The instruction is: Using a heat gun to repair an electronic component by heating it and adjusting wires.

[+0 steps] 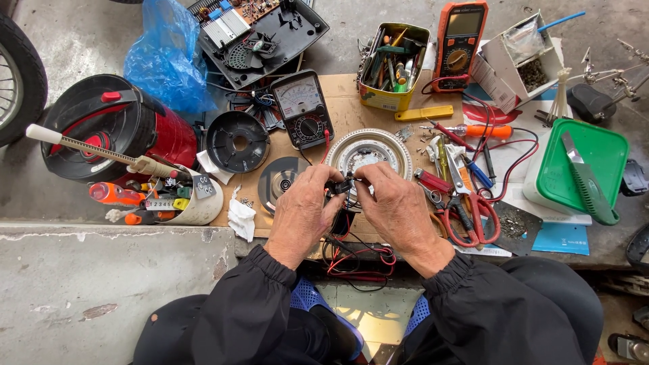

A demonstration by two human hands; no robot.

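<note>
Shiny ribbed metal disc (368,150), matt cardboard sheet (351,111), glossy red, probably plastic, pot (118,128), rough concrete floor (101,284).

A cardboard sheet (351,101) covered the concrete floor (81,40). On it lay an analog multimeter (302,108), a round metal plate (368,150), red-handled scissors (473,216) and a yellow tool tin (393,66) at its far edge.

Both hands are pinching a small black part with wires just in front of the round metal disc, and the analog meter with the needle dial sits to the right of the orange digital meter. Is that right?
Not quite. In the head view the analog meter sits to the left of the orange digital meter, not the right. The rest holds: left hand and right hand pinch the small black part in front of the round metal disc.
</note>
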